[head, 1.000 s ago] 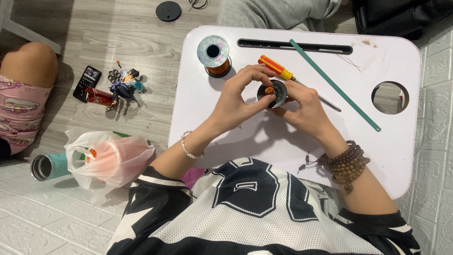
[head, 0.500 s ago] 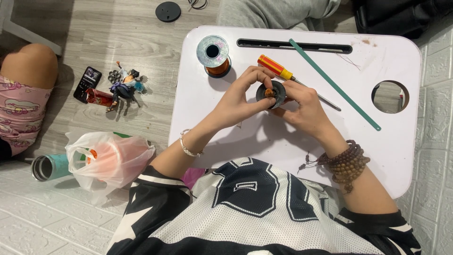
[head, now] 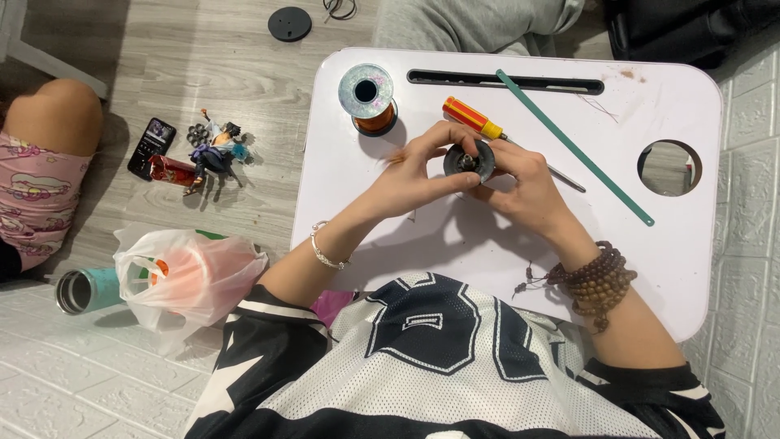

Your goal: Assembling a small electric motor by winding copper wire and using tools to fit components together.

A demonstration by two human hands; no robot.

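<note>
On the floor, a plastic bag point(head: 188, 280) bulges with something orange and green; beside it a steel tumbler point(head: 85, 290) lies on its side, mouth toward the left. Up on the tabletop point(head: 691, 268), a dark round spool point(head: 469, 161) is held above the middle, its flat face turned up at the camera. Left hand point(head: 414, 175) and right hand point(head: 520, 179) both curl closed around its rim, fingertips pinching. A screwdriver point(head: 475, 119) lies just behind.

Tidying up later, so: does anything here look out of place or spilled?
Nothing is spilled on the white table. On the floor, though, a phone, a small figurine and a metal tumbler on its side lie scattered.
</note>
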